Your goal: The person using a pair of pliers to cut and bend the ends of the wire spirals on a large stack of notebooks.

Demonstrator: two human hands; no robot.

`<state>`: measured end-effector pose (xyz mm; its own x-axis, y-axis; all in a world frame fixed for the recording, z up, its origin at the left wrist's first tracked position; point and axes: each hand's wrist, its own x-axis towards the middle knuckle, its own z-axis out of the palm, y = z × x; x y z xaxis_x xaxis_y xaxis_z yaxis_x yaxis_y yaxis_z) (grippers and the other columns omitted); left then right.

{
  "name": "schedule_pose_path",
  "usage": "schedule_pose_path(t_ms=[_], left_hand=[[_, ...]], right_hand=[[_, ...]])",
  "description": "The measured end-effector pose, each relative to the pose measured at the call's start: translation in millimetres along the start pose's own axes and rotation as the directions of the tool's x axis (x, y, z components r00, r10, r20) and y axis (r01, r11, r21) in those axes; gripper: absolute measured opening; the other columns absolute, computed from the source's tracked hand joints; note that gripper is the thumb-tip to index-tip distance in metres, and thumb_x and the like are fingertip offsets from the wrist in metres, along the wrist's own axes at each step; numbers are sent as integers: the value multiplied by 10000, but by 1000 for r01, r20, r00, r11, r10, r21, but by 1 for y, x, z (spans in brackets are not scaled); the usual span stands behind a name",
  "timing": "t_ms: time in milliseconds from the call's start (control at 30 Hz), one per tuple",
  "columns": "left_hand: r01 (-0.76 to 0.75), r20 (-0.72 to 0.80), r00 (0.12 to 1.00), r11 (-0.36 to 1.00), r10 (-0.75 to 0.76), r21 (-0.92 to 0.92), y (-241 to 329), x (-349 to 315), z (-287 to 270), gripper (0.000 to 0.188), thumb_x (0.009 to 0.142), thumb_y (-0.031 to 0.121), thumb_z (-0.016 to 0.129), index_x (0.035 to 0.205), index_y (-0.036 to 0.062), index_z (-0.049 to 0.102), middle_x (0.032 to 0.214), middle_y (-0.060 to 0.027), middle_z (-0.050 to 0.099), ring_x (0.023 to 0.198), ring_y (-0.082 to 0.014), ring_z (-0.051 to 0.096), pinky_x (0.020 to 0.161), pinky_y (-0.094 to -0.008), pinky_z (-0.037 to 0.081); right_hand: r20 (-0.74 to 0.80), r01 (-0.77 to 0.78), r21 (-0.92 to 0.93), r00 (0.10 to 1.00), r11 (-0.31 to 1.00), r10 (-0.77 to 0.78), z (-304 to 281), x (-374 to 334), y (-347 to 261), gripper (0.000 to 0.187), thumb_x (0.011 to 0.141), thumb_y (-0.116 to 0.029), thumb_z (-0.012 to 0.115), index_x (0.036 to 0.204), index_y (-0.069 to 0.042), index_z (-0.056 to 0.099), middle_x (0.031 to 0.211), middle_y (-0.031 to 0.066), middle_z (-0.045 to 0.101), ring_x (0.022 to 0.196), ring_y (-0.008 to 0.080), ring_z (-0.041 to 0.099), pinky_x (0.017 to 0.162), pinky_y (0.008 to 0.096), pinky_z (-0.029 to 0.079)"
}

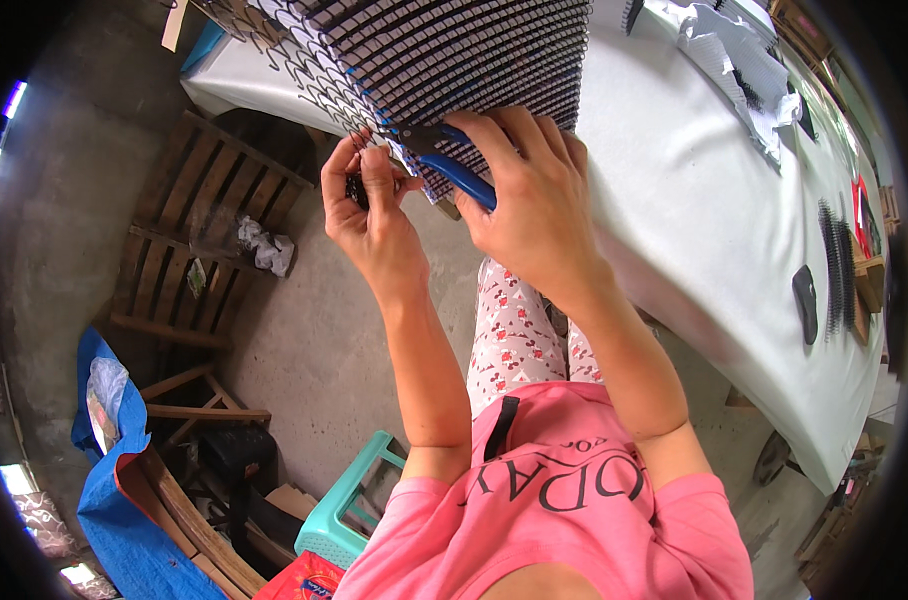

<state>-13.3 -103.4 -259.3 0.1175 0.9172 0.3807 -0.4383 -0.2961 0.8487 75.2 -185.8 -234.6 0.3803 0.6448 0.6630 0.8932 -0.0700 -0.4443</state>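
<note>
A large woven piece [474, 60] of dark wire-like strands over a pale backing rises in front of me, its lower corner close to my hands. In my right hand [539, 190] I grip blue-handled pliers [461, 180], their dark jaws pointing left against the weave's edge. Just left of those jaws, my left hand [379, 215] is closed in a pinch at the edge. A small dark bundle of wire [355, 190] shows between its thumb and fingers. Loose curled wire ends [314, 80] stick out along the left side of the weave. The exact tips of the jaws are hard to make out.
A white-covered table [674, 230] stretches to the right, bearing crumpled white packaging [739, 65], a black strip [836, 265] and a dark flat piece [805, 304]. Wooden slatted pallets [189, 190] lie left. A teal stool [339, 515] and blue tarp [124, 510] sit lower left.
</note>
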Motion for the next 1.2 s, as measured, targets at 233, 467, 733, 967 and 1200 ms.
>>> schedule_pose_path(t_ms=[233, 467, 733, 967, 1200], left_hand=[[57, -27, 998, 974, -64, -220, -1, -4, 7, 205, 923, 171, 554, 1062, 20, 558, 890, -33, 580, 726, -62, 528, 611, -193, 507], [398, 164, 902, 623, -399, -673, 10, 4, -4, 290, 923, 206, 528, 1067, -45, 527, 948, -110, 582, 788, -135, 570, 701, -213, 557], [265, 39, 960, 858, -276, -439, 23, 11, 10, 334, 906, 315, 574, 1034, 7, 570, 903, -46, 606, 746, -84, 566, 635, -186, 533], [39, -76, 996, 975, -56, -218, 15, 12, 17, 153, 888, 184, 609, 942, 40, 607, 841, -7, 613, 704, -40, 539, 570, -168, 491], [-17, -109, 994, 989, 1, -145, 13, 11, 18, 185, 892, 189, 605, 977, 25, 613, 823, -10, 608, 691, -41, 524, 557, -168, 476]], right_hand=[[107, -65, 88, 993, 994, 55, 8, -5, 7, 363, 705, -96, 649, 1056, -118, 563, 794, 84, 585, 712, 296, 616, 621, 422, 506], [-54, 21, 74, 998, 997, -17, -7, -3, 9, 473, 641, -100, 714, 1089, -134, 568, 951, 66, 561, 906, 263, 544, 802, 405, 404], [-35, -4, 29, 999, 1000, 5, -4, 4, 2, 473, 636, -127, 719, 1086, -125, 572, 945, 57, 549, 920, 258, 521, 818, 411, 373], [43, 5, 45, 999, 999, -7, 1, 3, 4, 432, 652, -101, 696, 1060, -106, 557, 882, 74, 575, 788, 272, 592, 664, 402, 486], [33, -23, 68, 999, 997, 21, -14, 5, 4, 449, 655, -104, 703, 1080, -113, 557, 913, 65, 569, 850, 260, 568, 739, 399, 434]])
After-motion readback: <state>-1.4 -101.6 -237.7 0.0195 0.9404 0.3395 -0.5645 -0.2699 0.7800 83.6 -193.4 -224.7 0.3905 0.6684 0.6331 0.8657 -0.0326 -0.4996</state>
